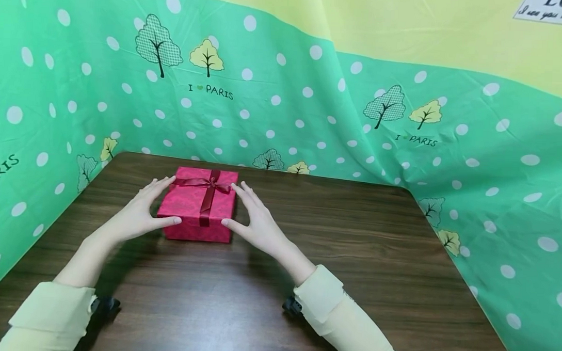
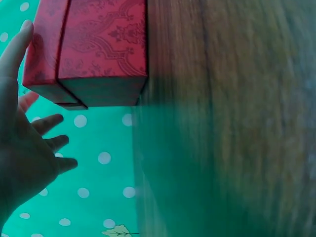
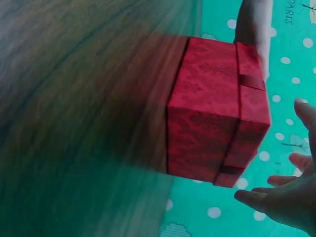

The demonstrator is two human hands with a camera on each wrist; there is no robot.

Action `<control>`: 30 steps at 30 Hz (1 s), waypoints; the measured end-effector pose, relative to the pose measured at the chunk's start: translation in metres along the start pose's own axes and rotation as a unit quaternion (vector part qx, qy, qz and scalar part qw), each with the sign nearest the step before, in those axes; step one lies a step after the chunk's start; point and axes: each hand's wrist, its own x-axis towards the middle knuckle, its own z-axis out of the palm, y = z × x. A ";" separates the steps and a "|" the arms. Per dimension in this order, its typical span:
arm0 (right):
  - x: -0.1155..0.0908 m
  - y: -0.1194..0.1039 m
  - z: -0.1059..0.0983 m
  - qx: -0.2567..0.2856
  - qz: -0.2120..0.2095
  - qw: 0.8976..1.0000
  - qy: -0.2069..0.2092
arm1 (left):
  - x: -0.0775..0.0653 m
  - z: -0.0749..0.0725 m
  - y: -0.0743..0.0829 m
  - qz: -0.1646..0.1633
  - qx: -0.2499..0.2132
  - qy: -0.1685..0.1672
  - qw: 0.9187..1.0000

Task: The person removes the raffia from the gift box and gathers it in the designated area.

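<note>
A red gift box (image 1: 184,205) with a lid and a faint floral pattern sits toward the back left of the table. Dark red ribbon (image 1: 207,204) crosses its lid and is tied in a bow. On the box's left side is my left hand (image 1: 140,217), fingers spread, thumb by the front left corner. My right hand (image 1: 260,226) mirrors it on the right, its thumb near the front right edge. In the left wrist view the thumb lies close against the lid; contact is unclear. The right wrist view shows a gap between the right hand (image 3: 286,200) and the box (image 3: 205,138).
The box stands on a dark wood-grain table (image 1: 353,240). Behind and at both sides hangs a green cloth (image 1: 275,87) with white dots and printed trees. Small black devices (image 1: 106,308) are worn at both wrists, beside the rolled pale sleeves (image 1: 51,307).
</note>
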 end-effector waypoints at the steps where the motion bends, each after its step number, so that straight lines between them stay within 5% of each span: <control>1: 0.002 0.001 0.003 0.005 0.000 1.000 0.001 | 0.000 0.000 -0.001 -0.003 -0.004 -0.003 1.000; 12: 0.012 0.012 0.020 0.040 0.025 0.999 -0.014 | 0.004 0.003 -0.014 -0.042 -0.057 -0.038 0.997; 30: 0.017 0.013 0.024 0.046 0.048 0.998 -0.007 | 0.007 0.003 -0.018 -0.019 -0.100 -0.026 0.994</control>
